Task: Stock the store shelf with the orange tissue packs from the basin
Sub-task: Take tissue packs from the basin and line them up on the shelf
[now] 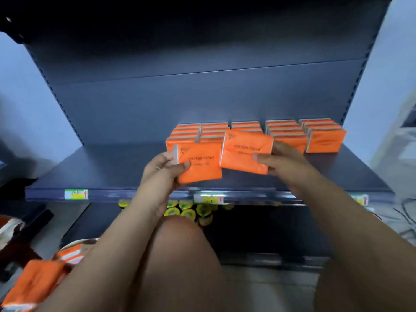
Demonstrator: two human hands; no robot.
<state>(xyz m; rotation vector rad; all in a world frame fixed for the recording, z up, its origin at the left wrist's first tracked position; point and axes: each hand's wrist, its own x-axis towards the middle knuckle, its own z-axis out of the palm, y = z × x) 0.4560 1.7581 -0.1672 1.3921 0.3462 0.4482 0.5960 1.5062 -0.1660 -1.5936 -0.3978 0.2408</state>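
My left hand (162,167) grips an orange tissue pack (201,164) by its left edge, just above the front of the dark shelf (108,172). My right hand (281,162) holds a second orange pack (246,152) by its right side, tilted, in front of the stocked rows. Several rows of upright orange packs (324,139) stand on the right half of the shelf, against the back panel. More orange packs (33,282) lie in the basin (76,243) at the lower left, mostly hidden by my left arm.
The shelf's left half is bare. Price labels (76,194) run along the shelf's front rail. Yellow-green lidded jars (188,210) sit on the shelf below. My knee (180,255) is raised in front of the lower shelf. Cables (405,219) lie on the floor at right.
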